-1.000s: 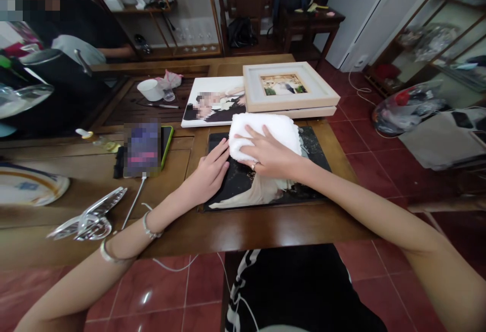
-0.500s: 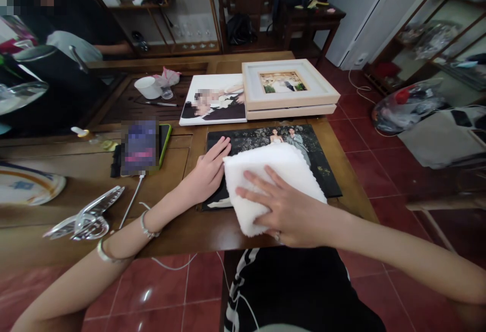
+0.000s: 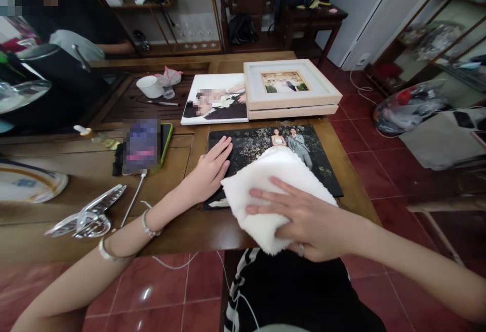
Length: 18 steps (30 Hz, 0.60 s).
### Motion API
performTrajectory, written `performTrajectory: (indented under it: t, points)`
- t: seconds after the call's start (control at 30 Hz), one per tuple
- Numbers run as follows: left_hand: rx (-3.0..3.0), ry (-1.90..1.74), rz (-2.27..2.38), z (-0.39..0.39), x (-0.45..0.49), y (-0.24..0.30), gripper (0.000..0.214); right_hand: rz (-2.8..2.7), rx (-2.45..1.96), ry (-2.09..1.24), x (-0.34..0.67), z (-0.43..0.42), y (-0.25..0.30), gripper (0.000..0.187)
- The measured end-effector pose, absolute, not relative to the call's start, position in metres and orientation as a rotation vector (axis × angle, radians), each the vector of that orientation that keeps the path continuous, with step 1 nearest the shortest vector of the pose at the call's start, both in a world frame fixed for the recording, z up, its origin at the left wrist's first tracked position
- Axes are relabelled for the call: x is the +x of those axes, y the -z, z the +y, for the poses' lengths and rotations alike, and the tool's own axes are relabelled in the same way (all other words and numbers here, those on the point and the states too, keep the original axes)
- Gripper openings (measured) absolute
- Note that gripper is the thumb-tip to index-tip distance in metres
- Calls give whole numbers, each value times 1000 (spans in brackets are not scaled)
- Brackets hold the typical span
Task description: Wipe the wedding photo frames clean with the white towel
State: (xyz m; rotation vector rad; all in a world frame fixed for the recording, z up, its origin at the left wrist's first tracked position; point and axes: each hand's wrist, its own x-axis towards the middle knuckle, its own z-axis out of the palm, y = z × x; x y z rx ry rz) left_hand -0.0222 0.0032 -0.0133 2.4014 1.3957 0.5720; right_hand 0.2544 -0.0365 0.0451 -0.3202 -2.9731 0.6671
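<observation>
resting on table (image 3: 170, 231): dark photo print (image 3: 261, 142), under both hands
towel (image 3: 266, 185): white, folded, on print's near edge, beneath r hand
r hand (image 3: 304, 220): fingers spread, pressed flat on towel
l hand (image 3: 208, 170): open, flat on print's left edge, just beside towel

The left hand (image 3: 207, 170) lies flat, fingers extended; the right hand (image 3: 304, 218) presses palm-down, fingers spread.
</observation>
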Motion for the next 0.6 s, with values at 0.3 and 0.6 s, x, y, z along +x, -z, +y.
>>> performTrajectory:
  t: [0.3,0.6]
  points:
    - [2375,-564,1415,2,-20,11,51,-2740,-1046,-231,244,25,-41,23]
    - [2265,-873,1398,0,-19,5,57,-2914,-768,-184,193,27,-38,27]
